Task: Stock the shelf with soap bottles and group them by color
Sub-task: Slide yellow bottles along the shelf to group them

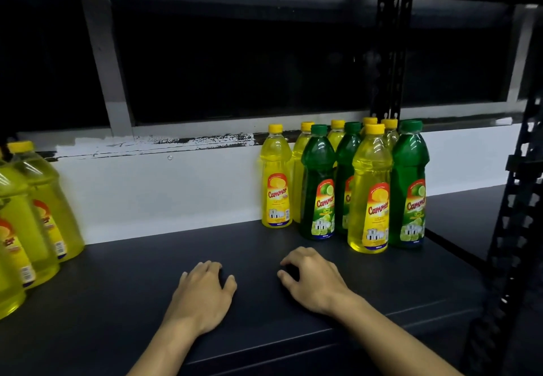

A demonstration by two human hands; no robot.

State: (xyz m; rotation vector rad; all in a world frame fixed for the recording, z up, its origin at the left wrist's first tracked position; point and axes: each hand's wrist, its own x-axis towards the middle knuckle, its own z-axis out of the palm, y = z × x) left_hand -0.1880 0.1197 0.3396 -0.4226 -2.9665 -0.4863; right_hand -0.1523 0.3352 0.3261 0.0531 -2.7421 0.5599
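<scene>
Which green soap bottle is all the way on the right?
The green bottle at the right end of the mixed group, just right of the front yellow bottle. The other two green ones stand further left.

Bare hands, bare forearms

The left hand [202, 293] and right hand [314, 280] wear no gloves, rings or watch; no sleeves show at lower frame.

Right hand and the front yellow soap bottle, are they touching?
Apart. The head view shows bare dark shelf between the right hand and the front yellow soap bottle.
</scene>
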